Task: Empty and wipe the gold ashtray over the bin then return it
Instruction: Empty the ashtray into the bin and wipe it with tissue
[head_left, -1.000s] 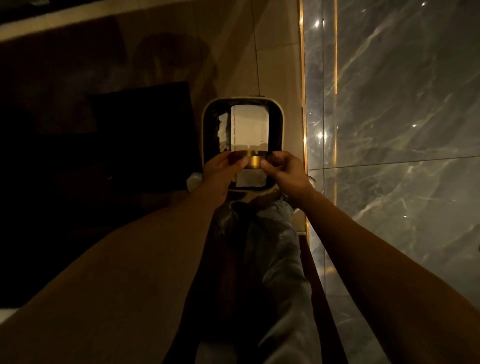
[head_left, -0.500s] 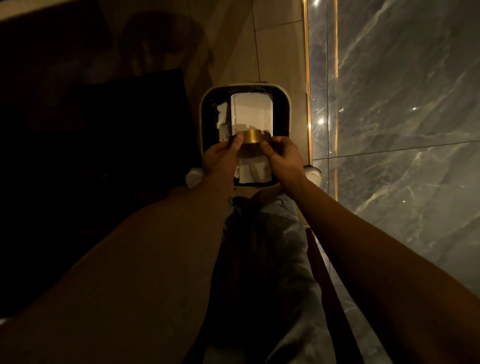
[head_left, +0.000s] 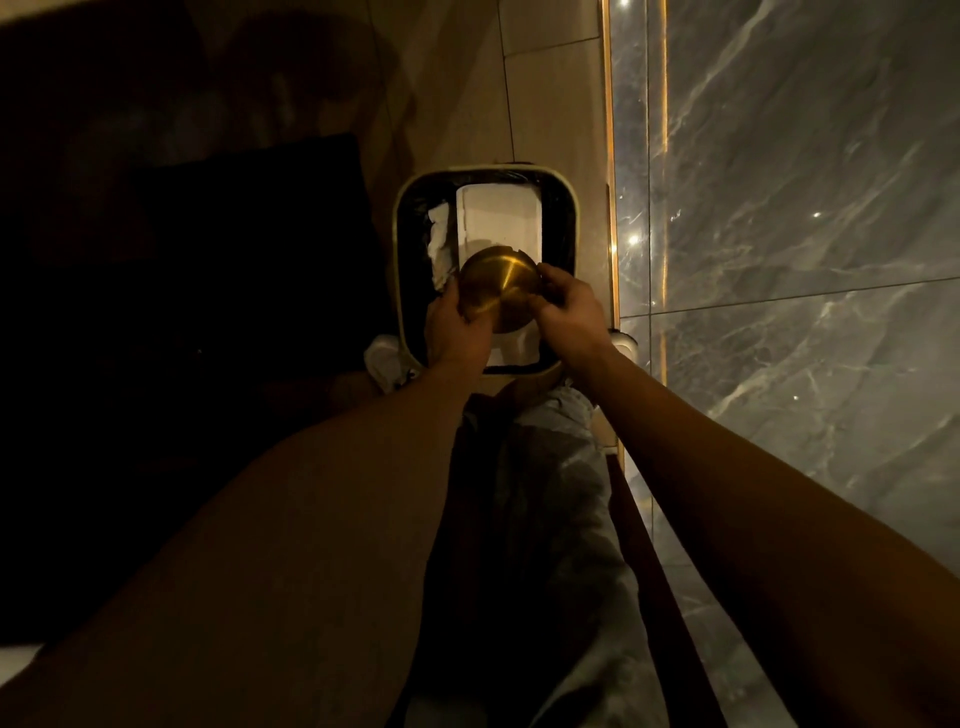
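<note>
Two hands over the bin (head_left: 397, 270): left hand (head_left: 457, 327) and right hand (head_left: 569, 312) each clamp a grip on opposite rims of the ashtray (head_left: 500, 289). It hangs between them above the bin mouth, tipped so its underside faces the camera. Opening seems to face the white paper (head_left: 498, 215) inside; neither hand nearer.

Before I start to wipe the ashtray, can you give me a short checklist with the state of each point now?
1. Gold ashtray over the bin opening: ok.
2. Ashtray turned upside down, flat base facing up: ok.
3. Left hand and right hand both grip its rim: ok.
4. Ashtray fully emptied: cannot tell, inside hidden.
5. Cloth or tissue ready in a hand: not ok, none visible.
6. Bin has room: ok, only white paper seen inside.
</note>
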